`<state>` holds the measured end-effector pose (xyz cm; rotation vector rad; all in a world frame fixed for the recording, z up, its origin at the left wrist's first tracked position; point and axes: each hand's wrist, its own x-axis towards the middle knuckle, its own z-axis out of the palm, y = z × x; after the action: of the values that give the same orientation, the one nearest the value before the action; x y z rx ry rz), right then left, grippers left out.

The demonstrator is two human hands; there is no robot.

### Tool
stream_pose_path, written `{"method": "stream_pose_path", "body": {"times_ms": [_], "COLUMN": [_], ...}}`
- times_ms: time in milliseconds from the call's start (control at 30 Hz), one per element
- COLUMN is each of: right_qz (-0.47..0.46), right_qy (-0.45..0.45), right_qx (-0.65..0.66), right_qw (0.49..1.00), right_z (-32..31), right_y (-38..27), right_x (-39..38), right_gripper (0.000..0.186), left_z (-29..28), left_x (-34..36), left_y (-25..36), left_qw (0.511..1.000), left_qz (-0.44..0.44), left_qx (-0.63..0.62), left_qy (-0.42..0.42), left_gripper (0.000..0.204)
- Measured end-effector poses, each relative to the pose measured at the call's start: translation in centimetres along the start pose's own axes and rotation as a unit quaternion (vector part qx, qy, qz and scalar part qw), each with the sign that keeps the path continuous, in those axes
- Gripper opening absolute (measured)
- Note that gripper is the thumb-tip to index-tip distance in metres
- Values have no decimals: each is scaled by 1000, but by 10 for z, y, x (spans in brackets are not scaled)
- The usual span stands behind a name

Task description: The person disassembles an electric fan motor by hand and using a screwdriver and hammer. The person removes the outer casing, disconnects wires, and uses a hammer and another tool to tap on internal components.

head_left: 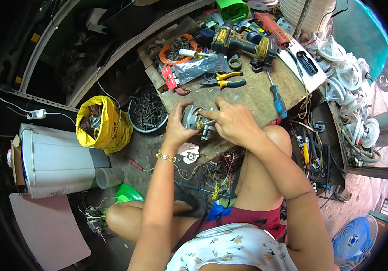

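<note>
Head view: left hand is wrapped round a compact grey metal motor-like housing with a stubby silver cylindrical end. Right hand has fingers against its right side; can't tell if they're pinching. Housing is at the near-left edge of the pale brown wooden desk; support underneath unclear. Main risk: right hand pushes while left grip slackens, housing slips toward the tangle of thin multicoloured wires below. Small bits dropped leftward could get lost in the dark round tub of metal hardware.
</note>
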<state>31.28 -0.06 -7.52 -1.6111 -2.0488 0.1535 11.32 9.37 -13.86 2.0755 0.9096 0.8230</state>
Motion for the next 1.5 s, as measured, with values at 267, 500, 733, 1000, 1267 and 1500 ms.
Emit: {"method": "stream_pose_path", "body": {"times_ms": [267, 500, 733, 1000, 1267, 1500], "right_qz": [-12, 15, 12, -6, -18, 95], "right_qy": [-21, -56, -58, 21, 10, 186], "right_qx": [-20, -14, -49, -24, 28, 283], "right_qw": [1000, 998, 997, 999, 999, 936], "right_z": [11, 16, 25, 37, 46, 47], "right_y": [3, 1, 12, 21, 40, 81], "right_x": [14, 19, 21, 25, 32, 35], "right_gripper": [38, 45, 46, 52, 56, 33], "left_z": [-1, -2, 5, 0, -1, -3], "left_x": [0, -1, 1, -2, -2, 5], "left_y": [11, 9, -6, -4, -2, 5], "left_qw": [1000, 999, 996, 996, 992, 990], "left_qz": [9, 10, 28, 18, 10, 8], "left_qx": [6, 31, 65, 70, 118, 142], "left_qy": [22, 33, 58, 53, 50, 24], "left_gripper": [68, 74, 73, 77, 85, 82]}}
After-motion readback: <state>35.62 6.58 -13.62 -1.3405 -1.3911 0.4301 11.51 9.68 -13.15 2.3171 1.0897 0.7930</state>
